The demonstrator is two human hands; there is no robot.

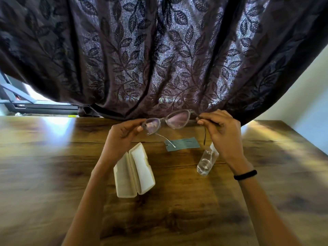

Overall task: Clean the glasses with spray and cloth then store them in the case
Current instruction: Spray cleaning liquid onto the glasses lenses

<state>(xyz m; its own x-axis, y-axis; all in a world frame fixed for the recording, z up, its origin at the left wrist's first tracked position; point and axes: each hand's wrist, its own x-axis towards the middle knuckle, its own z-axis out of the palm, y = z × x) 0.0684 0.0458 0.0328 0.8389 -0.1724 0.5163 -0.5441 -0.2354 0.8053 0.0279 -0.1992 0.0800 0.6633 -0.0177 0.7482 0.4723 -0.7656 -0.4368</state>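
Both my hands hold a pair of clear-framed glasses (168,120) up above the wooden table (53,166), temples unfolded and pointing toward me. My left hand (124,135) pinches the left end of the frame. My right hand (221,132) pinches the right end by the hinge. Under the glasses a small blue-grey cloth (184,143) lies flat on the table. A clear spray bottle (206,161) lies on its side below my right hand, its top partly hidden by that hand. A cream glasses case (134,172) lies open beside my left forearm.
A dark leaf-patterned curtain (159,59) hangs just behind the table's far edge, close to the glasses. A window frame (26,103) shows at the far left and a pale wall (301,96) at the right. A black band circles my right wrist.
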